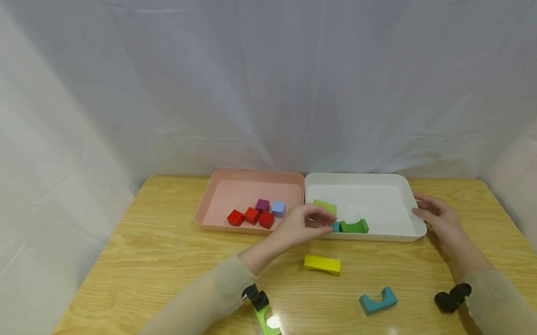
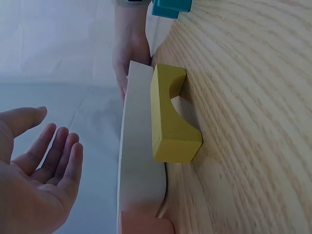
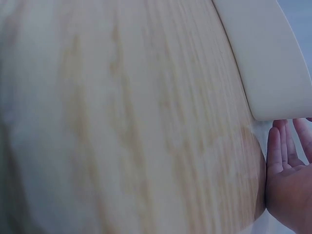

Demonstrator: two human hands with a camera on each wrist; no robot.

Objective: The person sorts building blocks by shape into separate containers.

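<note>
At frame centre, the left hand (image 1: 303,224) is hovering with its grip spread over the white tray's (image 1: 404,191) near edge, the right hand (image 1: 437,215) is steadying its right rim, grip relaxed, and a yellow block (image 1: 322,264) just below seems the likely next pick.

The head view looks forward and down from above the table (image 1: 171,265), taking in both trays from some way off. The left wrist view sits low and close, rolled sideways, facing along the white tray (image 2: 139,161) wall. The right wrist view skims the tabletop, very near, sharing that white tray's corner.
</note>
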